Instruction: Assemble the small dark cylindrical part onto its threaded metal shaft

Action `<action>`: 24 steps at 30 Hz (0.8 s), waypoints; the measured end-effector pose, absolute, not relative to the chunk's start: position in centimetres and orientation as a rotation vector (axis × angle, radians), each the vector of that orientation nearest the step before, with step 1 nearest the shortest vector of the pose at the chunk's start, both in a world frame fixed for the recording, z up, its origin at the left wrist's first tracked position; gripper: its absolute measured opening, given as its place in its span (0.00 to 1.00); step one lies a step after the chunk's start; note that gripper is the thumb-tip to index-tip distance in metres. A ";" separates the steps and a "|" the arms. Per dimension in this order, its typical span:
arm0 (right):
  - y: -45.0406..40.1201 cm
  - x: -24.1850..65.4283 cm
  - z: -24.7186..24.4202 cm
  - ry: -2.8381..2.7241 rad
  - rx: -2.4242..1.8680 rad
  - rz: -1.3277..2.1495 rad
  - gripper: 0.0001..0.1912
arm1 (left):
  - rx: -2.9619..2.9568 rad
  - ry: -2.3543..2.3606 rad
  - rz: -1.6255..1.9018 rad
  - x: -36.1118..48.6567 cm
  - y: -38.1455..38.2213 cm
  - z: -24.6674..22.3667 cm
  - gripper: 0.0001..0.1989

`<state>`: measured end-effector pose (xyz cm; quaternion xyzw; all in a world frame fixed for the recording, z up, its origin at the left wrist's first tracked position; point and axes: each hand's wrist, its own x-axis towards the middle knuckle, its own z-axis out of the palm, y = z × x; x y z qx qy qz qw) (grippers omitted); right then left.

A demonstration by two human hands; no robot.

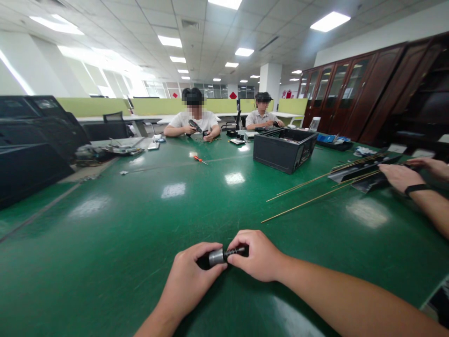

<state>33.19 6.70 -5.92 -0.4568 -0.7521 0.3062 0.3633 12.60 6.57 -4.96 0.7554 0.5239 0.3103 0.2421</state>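
Just above the near part of the green table (115, 262), my left hand (192, 274) is closed around a small silver metal cylinder (216, 257), thumb and fingers on opposite sides. From the cylinder's right end a thin dark ribbed shaft (236, 251) sticks out to the right, roughly level. My right hand (261, 255) pinches this shaft close to the cylinder, its thumb below and index finger above. The cylinder's left end is partly hidden in my left hand. Whether the shaft and the cylinder are one piece I cannot tell.
An orange screwdriver (199, 159) lies farther off, left of a black computer case (273, 152). Long thin brass-coloured rods (301, 204) reach in from the right, near a co-worker's hands (401, 177). Two people sit across the table. Dark equipment (33, 164) stands at left.
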 end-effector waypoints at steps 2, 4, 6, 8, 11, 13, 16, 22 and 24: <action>6.7 33.2 -6.0 -1.935 -1.172 0.780 0.05 | 2.065 1.434 0.849 12.6 6.5 -5.0 0.12; 6.7 33.2 -6.0 -1.938 -1.167 0.775 0.05 | 2.063 1.434 0.849 12.6 6.5 -5.0 0.12; 6.7 33.2 -6.0 -1.941 -1.164 0.775 0.05 | 2.058 1.431 0.848 12.6 6.5 -5.0 0.12; 6.7 33.2 -6.0 -1.940 -1.164 0.771 0.06 | 2.052 1.431 0.851 12.7 6.6 -5.0 0.12; 6.7 33.2 -6.0 -1.935 -1.174 0.756 0.05 | 2.041 1.432 0.859 12.7 6.6 -5.0 0.12; 6.7 33.2 -5.9 -1.932 -1.178 0.755 0.04 | 2.037 1.427 0.862 12.7 6.6 -5.0 0.12; 6.6 33.2 -5.8 -1.928 -1.180 0.764 0.04 | 2.044 1.416 0.880 12.6 6.6 -5.1 0.12; 6.6 33.2 -5.7 -1.915 -1.156 0.778 0.04 | 2.094 1.387 0.947 12.4 6.6 -5.4 0.12; 6.6 33.2 -5.7 -1.903 -1.152 0.787 0.04 | 2.117 1.369 0.980 12.4 6.6 -5.5 0.12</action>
